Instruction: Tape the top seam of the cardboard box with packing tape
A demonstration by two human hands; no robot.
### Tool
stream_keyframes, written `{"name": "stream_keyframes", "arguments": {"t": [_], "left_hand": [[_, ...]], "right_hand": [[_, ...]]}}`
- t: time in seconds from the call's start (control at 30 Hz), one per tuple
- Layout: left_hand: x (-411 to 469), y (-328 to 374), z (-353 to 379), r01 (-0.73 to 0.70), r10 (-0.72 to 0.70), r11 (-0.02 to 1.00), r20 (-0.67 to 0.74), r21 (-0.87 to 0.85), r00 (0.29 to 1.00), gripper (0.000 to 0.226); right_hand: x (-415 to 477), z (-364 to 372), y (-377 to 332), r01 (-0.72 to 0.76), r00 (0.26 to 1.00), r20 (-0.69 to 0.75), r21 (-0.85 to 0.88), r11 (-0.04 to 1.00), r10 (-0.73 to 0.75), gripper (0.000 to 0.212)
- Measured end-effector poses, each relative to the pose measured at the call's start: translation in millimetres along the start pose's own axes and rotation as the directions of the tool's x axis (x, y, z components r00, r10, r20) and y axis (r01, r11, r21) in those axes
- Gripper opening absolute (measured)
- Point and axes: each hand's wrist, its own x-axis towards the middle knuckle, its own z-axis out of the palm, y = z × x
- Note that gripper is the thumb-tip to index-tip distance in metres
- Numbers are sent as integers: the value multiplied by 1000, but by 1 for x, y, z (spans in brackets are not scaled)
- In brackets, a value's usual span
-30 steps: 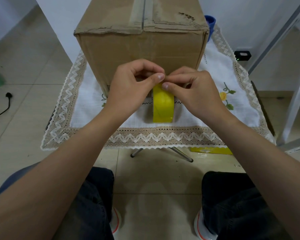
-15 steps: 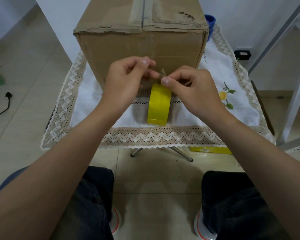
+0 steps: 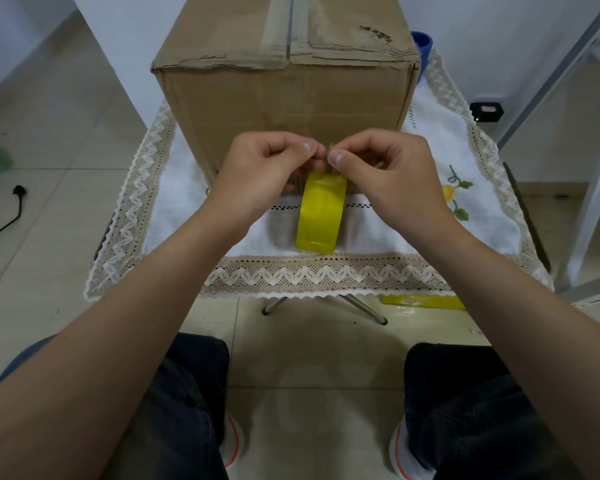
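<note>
A large cardboard box (image 3: 284, 98) stands on the cloth-covered table (image 3: 326, 275), its top seam (image 3: 289, 26) running away from me with old tape marks beside it. A yellow roll of packing tape (image 3: 321, 213) stands on edge in front of the box. My left hand (image 3: 260, 174) holds the top of the roll, fingers curled. My right hand (image 3: 385, 174) pinches the loose end of the tape at the roll's top between thumb and forefinger. Both hands meet just above the roll.
A blue cup (image 3: 423, 43) peeks out behind the box's right corner. A small black device (image 3: 487, 111) lies on the floor to the right, a yellow packet (image 3: 423, 301) under the table edge. A black cable (image 3: 4, 220) runs on the left floor. White metal frame legs (image 3: 596, 188) stand at right.
Both hands stayed at the top of the roll, picking at the tape end. The roll tilted slightly left and back, and the hands dropped a little lower.
</note>
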Motion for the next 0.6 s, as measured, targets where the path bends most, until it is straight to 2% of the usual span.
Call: {"name": "stream_keyframes", "arguments": {"t": [0.3, 0.4, 0.6], "left_hand": [[1, -3, 0, -63, 63, 998, 14, 3, 998, 8], [0, -3, 0, -127, 127, 992, -4, 20, 992, 7], [-1, -5, 0, -269, 280, 943, -26, 197, 960, 6]], "right_hand": [[0, -2, -2, -29, 1000, -13, -22, 999, 29, 12], [0, -2, -3, -25, 1000, -15, -24, 999, 24, 11], [-1, -2, -6, -18, 1000, 21, -32, 999, 19, 11]]}}
